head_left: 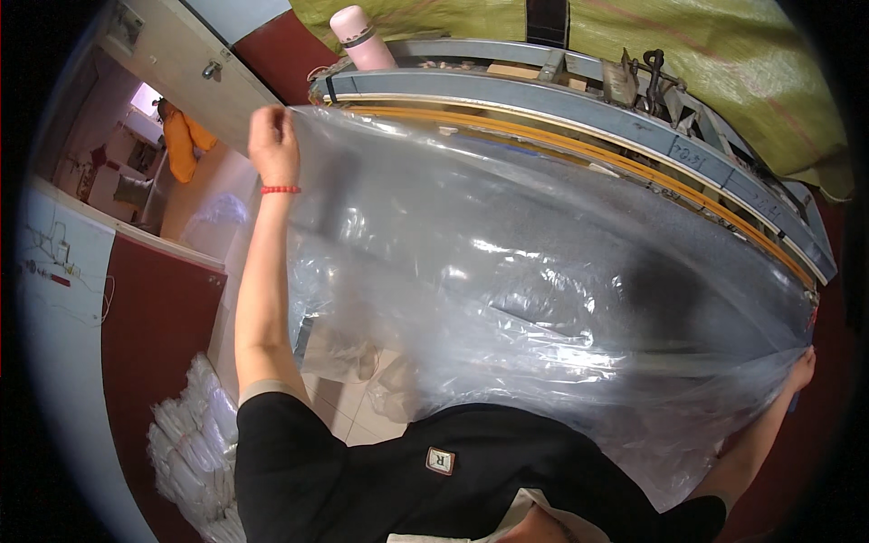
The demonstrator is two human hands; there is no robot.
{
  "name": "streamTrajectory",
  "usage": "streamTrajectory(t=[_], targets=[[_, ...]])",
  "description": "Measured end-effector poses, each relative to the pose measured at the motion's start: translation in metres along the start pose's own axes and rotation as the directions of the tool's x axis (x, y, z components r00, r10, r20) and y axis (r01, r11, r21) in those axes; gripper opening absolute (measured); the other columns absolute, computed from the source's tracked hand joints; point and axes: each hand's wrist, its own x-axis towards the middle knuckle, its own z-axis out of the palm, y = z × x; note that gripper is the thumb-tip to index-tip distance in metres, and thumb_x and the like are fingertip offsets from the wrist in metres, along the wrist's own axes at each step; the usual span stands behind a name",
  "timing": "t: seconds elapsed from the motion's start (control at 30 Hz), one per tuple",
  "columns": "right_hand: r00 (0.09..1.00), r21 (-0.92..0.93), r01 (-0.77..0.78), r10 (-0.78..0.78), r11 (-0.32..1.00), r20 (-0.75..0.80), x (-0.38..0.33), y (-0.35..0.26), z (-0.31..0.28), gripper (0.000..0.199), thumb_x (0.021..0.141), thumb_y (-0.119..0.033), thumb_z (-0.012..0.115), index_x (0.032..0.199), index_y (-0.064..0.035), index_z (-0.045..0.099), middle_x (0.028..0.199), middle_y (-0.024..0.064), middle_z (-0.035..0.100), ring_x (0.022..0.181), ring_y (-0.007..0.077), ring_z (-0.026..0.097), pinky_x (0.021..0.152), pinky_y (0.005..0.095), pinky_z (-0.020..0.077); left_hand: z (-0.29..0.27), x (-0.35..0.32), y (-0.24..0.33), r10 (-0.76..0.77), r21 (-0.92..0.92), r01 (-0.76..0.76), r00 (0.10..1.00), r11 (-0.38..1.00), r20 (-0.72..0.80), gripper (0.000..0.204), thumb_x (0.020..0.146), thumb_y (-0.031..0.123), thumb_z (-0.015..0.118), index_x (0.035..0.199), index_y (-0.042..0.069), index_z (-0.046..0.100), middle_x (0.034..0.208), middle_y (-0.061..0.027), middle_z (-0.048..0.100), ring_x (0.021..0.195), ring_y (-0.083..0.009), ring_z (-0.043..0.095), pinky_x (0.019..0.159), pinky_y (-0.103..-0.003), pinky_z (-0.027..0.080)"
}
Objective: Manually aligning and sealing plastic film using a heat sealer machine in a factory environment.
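Note:
A large clear plastic sheet is stretched between my two hands, with shiny creases across its middle. It may be a bag; its far edges do not show clearly. At the upper left, my left hand is closed on one corner, a red bead bracelet on that wrist. Far out on the right, my right hand is closed on the gathered opposite edge. Below the sheet a dark surface shows through. The sheet's near side hangs down in front of my black shirt.
Behind the sheet runs a long grey metal frame with a yellow-orange strip. On it are a pink bottle and a metal clamp. Folded clear plastic is piled at the lower left. A doorway with a door is at upper left.

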Motion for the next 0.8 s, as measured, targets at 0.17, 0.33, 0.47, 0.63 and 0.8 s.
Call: streamTrajectory(t=[0.17, 0.33, 0.47, 0.63, 0.8], targets=[[0.999, -0.016, -0.053, 0.053, 0.998, -0.006, -0.008, -0.006, -0.008, 0.047, 0.085, -0.046, 0.038, 0.112, -0.0117, 0.054, 0.108, 0.0126, 0.056, 0.1, 0.0324, 0.051, 0.083, 0.0362, 0.0386, -0.009, -0.06, -0.016, 0.303, 0.068, -0.337, 0.905, 0.939, 0.299, 0.045, 0.075, 0.02, 0.06, 0.116, 0.011, 0.044, 0.125, -0.0103, 0.04, 0.117, -0.0333, 0.035, 0.093, -0.041, 0.033], [0.999, -0.065, -0.02, 0.022, 0.998, 0.029, -0.003, -0.012, 0.002, 0.047, 0.085, -0.047, 0.037, 0.113, -0.0118, 0.053, 0.11, 0.0122, 0.055, 0.101, 0.0325, 0.05, 0.085, 0.0362, 0.038, -0.027, -0.141, -0.19, -0.295, 0.476, -0.016, 0.766, 0.879, 0.572, 0.047, 0.08, 0.036, 0.049, 0.122, 0.013, 0.044, 0.127, -0.0124, 0.039, 0.121, -0.0336, 0.03, 0.096, -0.046, 0.028], [1.0, -0.053, -0.022, 0.022, 0.998, -0.007, -0.012, -0.021, -0.008, 0.049, 0.085, -0.047, 0.036, 0.113, -0.011, 0.053, 0.111, 0.0122, 0.055, 0.102, 0.0327, 0.05, 0.085, 0.0363, 0.0377, -0.021, -0.102, -0.11, -0.189, 0.308, 0.052, 0.882, 0.95, 0.432, 0.028, 0.079, 0.017, 0.053, 0.101, 0.001, 0.056, 0.109, -0.0173, 0.052, 0.105, -0.0309, 0.046, 0.09, -0.04, 0.036], [0.998, -0.054, -0.04, 0.043, 0.998, 0.055, -0.007, -0.016, -0.01, 0.049, 0.086, -0.046, 0.036, 0.113, -0.0096, 0.052, 0.111, 0.0142, 0.054, 0.102, 0.0327, 0.049, 0.085, 0.0363, 0.0379, 0.019, -0.064, -0.028, 0.155, -0.036, -0.179, 0.715, 0.983, 0.681, 0.05, 0.07, 0.016, 0.06, 0.117, 0.01, 0.046, 0.118, -0.0125, 0.048, 0.114, -0.0284, 0.04, 0.096, -0.04, 0.03], [1.0, -0.021, 0.025, -0.025, 0.999, 0.015, 0.002, -0.006, 0.007, 0.049, 0.086, -0.046, 0.037, 0.114, -0.0085, 0.051, 0.11, 0.0155, 0.054, 0.1, 0.034, 0.05, 0.083, 0.0367, 0.0387, 0.004, -0.006, -0.053, -0.094, 0.339, -0.113, 0.838, 0.934, 0.538, 0.021, 0.07, 0.011, 0.055, 0.09, 0.013, 0.061, 0.089, -0.005, 0.061, 0.091, -0.0252, 0.055, 0.085, -0.04, 0.037]])
